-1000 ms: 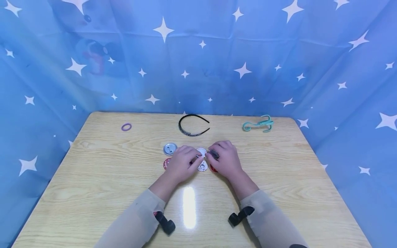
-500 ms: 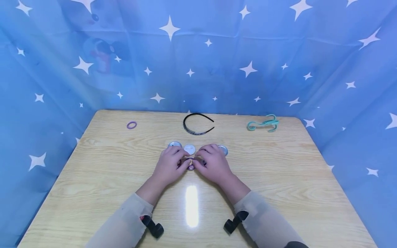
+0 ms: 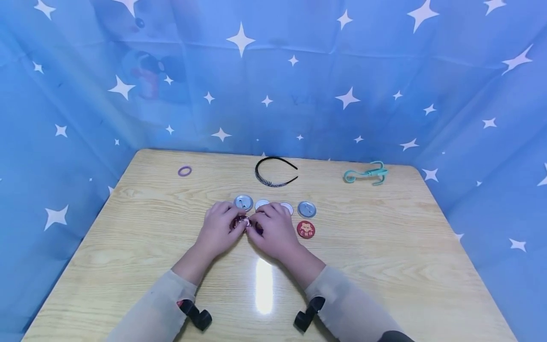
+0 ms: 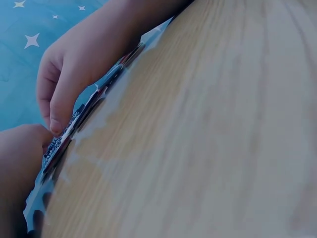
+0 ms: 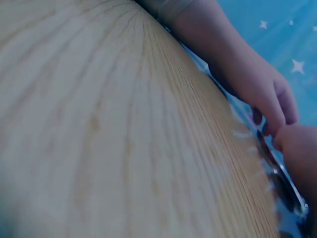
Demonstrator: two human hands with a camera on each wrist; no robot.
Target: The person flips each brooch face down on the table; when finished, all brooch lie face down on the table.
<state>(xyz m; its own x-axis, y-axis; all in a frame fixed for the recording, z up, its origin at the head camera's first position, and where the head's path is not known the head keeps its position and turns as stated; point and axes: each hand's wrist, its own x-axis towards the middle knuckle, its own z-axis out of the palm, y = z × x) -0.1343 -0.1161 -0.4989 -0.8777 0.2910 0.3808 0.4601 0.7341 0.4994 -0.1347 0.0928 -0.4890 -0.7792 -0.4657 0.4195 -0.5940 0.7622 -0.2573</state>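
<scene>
- Star-printed blue cloth [image 3: 299, 28] is hung behind a wood-grain tabletop [image 3: 384, 266].
- A dark patterned button badge [image 3: 242, 221] is located on the tabletop between the two hands, just nearer the person than a pin-side-up badge [image 3: 243, 203].
- Its rim appears to be pinched from both sides: the fingers of the left hand [image 3: 218, 230] and right hand [image 3: 278, 232] are bent toward the thumbs, though exact contact is partly hidden.
- Light weight, a stiff shell and a smooth, rather slippery face are to be expected; the print may be easily scratched.
- Hold is best taken at opposite points of the rim, clear of any pin beneath.
- A red button badge [image 3: 306, 229] is left untouched beside the right hand.
</scene>
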